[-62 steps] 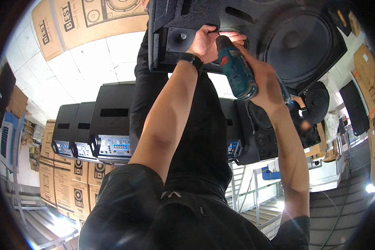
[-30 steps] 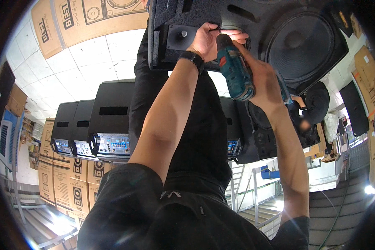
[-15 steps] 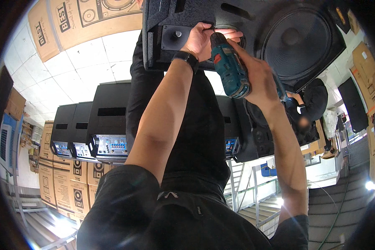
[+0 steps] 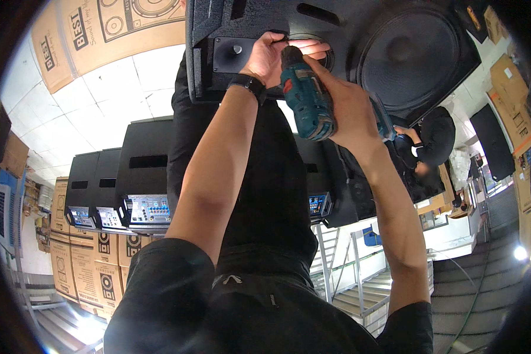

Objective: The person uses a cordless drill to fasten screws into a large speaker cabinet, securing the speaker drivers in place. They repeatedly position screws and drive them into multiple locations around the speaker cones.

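A large black speaker cabinet (image 4: 342,71) lies before me, with a square horn tweeter (image 4: 233,54), a small round driver and a big woofer (image 4: 408,59) in its front. My left hand (image 4: 274,56) is open over the small driver, fingers stretched across it and partly covering it. My right hand (image 4: 351,109) is closed round the grip of a teal cordless drill (image 4: 308,100). The drill's black chuck (image 4: 291,56) points at the cabinet beside my left fingers. Its tip, and any screw under it, cannot be made out.
A printed carton (image 4: 109,29) lies at the far left. Several black speakers with blue-lit panels (image 4: 148,209) stand in a row nearer me, above stacked cartons (image 4: 79,265). At the right, a person in dark clothes (image 4: 436,138) bends near other speakers.
The view has shifted a little, so the scene sits slightly further left. Both hands and the drill hold nearly the same place against the cabinet.
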### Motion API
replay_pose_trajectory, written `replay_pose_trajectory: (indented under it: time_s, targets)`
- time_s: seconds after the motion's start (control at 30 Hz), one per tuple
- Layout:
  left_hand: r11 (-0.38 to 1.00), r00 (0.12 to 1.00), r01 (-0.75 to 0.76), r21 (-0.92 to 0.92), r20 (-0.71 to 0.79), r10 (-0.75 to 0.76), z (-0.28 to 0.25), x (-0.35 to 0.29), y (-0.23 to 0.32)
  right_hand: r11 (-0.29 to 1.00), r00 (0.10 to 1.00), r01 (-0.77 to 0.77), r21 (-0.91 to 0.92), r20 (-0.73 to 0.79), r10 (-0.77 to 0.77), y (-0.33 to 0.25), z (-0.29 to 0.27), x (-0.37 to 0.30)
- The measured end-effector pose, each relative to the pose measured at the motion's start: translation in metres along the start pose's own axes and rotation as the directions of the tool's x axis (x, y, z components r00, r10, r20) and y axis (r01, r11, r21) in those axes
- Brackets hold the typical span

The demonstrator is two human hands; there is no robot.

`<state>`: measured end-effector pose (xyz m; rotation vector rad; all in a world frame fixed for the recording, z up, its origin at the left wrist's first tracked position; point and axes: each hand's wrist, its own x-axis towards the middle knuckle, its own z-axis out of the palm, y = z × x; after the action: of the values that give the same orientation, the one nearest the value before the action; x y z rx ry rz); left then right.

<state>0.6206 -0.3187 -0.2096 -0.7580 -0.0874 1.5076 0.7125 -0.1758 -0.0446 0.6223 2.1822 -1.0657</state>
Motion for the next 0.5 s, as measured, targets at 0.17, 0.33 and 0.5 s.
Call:
replay_pose_trajectory:
  time_s: [0.17,0.33,0.5]
  targets:
    - [0.900,0.718,-0.025,0.435,-0.619,0.319,0.017,-0.001,-0.009,1.000,1.000,-0.011,0.021,0.027,0.011,-0.004,-0.002,0.001]
    - [0.939,0.801,-0.016,0.344,-0.558,0.218,0.032,-0.006,-0.010,0.999,1.000,-0.015,-0.031,0.015,0.015,-0.004,-0.002,0.000]
    - [0.903,0.786,0.062,0.426,-0.578,0.219,0.041,-0.004,-0.007,0.999,0.999,0.032,-0.017,0.003,-0.032,-0.004,-0.004,0.005]
